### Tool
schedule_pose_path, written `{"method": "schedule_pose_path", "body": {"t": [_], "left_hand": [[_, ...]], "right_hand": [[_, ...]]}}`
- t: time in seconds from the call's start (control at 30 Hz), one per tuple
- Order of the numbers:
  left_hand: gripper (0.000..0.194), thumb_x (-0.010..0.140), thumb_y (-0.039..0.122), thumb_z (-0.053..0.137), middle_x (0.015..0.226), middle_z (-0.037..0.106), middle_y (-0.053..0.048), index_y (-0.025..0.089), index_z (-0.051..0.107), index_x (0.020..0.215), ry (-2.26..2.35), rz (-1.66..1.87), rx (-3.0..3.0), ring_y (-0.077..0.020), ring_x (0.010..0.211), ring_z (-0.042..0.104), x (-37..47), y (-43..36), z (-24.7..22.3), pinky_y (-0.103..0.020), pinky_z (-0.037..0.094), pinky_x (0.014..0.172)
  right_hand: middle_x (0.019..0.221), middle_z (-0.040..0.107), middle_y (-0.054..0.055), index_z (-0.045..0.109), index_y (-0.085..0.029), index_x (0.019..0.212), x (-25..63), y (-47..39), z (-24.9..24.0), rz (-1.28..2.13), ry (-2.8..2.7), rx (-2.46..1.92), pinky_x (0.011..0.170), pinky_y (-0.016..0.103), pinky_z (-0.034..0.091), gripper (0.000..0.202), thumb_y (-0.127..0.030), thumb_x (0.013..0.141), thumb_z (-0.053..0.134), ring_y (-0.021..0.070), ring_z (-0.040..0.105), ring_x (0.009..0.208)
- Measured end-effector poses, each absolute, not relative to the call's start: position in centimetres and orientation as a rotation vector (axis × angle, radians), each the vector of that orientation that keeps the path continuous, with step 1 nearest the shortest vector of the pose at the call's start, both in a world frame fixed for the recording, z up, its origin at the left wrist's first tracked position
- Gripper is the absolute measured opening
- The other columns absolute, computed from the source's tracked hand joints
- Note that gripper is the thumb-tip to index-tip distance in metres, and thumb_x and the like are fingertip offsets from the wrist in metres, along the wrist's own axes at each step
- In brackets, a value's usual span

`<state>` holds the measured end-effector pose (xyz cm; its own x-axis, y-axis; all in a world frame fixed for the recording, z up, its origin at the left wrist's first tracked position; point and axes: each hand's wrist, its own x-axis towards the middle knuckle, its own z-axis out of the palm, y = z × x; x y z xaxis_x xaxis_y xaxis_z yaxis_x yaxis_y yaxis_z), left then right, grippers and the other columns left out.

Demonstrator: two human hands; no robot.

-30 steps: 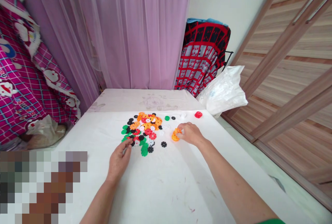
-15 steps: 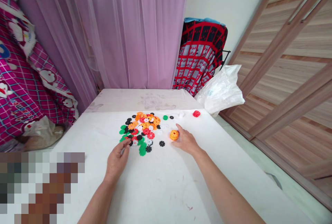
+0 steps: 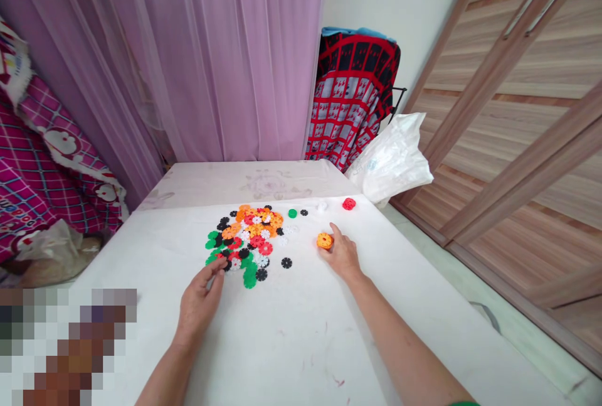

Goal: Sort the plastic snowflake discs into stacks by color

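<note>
My right hand [image 3: 344, 256] grips a small stack of orange snowflake discs [image 3: 324, 241] at the right of the heap, thumb on the near side and a finger stretched out beyond it. My left hand [image 3: 202, 299] rests at the near left edge of the mixed pile, thumb and fingers apart, fingertips by a black disc [image 3: 226, 263]. The pile holds orange discs [image 3: 254, 230], red discs [image 3: 266, 248], green discs [image 3: 249, 277], and black and white ones. A lone black disc [image 3: 286, 263] lies between the pile and my right hand.
Along the far side sit a green stack [image 3: 292, 213], a black disc [image 3: 304, 212], white discs [image 3: 322, 206] and a red stack [image 3: 348, 204]. A white plastic bag [image 3: 392, 158] stands at the table's far right corner. A wooden wardrobe [image 3: 508, 123] is at the right.
My right hand has moved rightward across the table, carrying the orange stack away from the pile. My left hand stays at the pile's near edge. The view has turned slightly.
</note>
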<state>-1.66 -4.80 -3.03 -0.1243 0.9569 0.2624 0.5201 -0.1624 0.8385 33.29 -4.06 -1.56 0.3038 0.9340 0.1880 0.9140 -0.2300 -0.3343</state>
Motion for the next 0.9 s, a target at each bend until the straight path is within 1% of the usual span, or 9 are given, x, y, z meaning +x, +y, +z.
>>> {"method": "schedule_pose_path", "body": {"t": [0.13, 0.3, 0.43, 0.63, 0.9], "left_hand": [[0.042, 0.078, 0.050, 0.053, 0.109, 0.073, -0.006, 0.022, 0.070, 0.105, 1.670, 1.194, 1.687, -0.0233, 0.107, 0.066, -1.8, -4.9, -2.9, -0.037, 0.049, 0.098], [0.044, 0.079, 0.051, 0.052, 0.113, 0.072, -0.006, 0.022, 0.069, 0.106, 1.677, 1.185, 1.716, -0.0237, 0.108, 0.065, -2.0, -4.9, -2.9, -0.038, 0.047, 0.100], [0.044, 0.078, 0.053, 0.052, 0.109, 0.073, -0.006, 0.023, 0.069, 0.107, 1.686, 1.160, 1.724, -0.0237, 0.106, 0.066, -2.1, -5.0, -2.8, -0.038, 0.048, 0.100], [0.045, 0.076, 0.055, 0.053, 0.113, 0.072, -0.005, 0.025, 0.069, 0.105, 1.704, 1.152, 1.706, -0.0248, 0.109, 0.065, -2.1, -5.1, -2.7, -0.040, 0.048, 0.100], [0.044, 0.074, 0.056, 0.054, 0.109, 0.073, -0.004, 0.026, 0.070, 0.102, 1.717, 1.159, 1.695, -0.0255, 0.107, 0.065, -2.3, -5.3, -2.7, -0.041, 0.047, 0.101]], "right_hand": [[0.112, 0.066, 0.009, 0.036, -0.016, 0.140, 35.5, -3.6, -1.5, 0.047, -1.610, -2.250, 0.089, 0.036, 0.036, 0.069, -0.035, 0.077, 0.058, 0.0256, 0.058, 0.104], [0.114, 0.066, 0.010, 0.037, -0.016, 0.140, 37.5, -2.8, -1.6, 0.022, -1.572, -2.272, 0.088, 0.036, 0.037, 0.069, -0.036, 0.077, 0.057, 0.0263, 0.058, 0.103], [0.116, 0.066, 0.010, 0.038, -0.017, 0.140, 39.1, -2.0, -1.7, 0.015, -1.530, -2.297, 0.089, 0.035, 0.037, 0.068, -0.037, 0.077, 0.057, 0.0264, 0.057, 0.105], [0.113, 0.066, 0.011, 0.038, -0.015, 0.140, 41.5, -0.9, -1.8, -0.002, -1.481, -2.340, 0.087, 0.036, 0.037, 0.068, -0.038, 0.079, 0.056, 0.0276, 0.058, 0.104], [0.107, 0.068, 0.011, 0.037, -0.014, 0.141, 42.8, 0.6, -1.6, -0.011, -1.456, -2.375, 0.085, 0.035, 0.038, 0.068, -0.040, 0.080, 0.056, 0.0283, 0.058, 0.104]]}}
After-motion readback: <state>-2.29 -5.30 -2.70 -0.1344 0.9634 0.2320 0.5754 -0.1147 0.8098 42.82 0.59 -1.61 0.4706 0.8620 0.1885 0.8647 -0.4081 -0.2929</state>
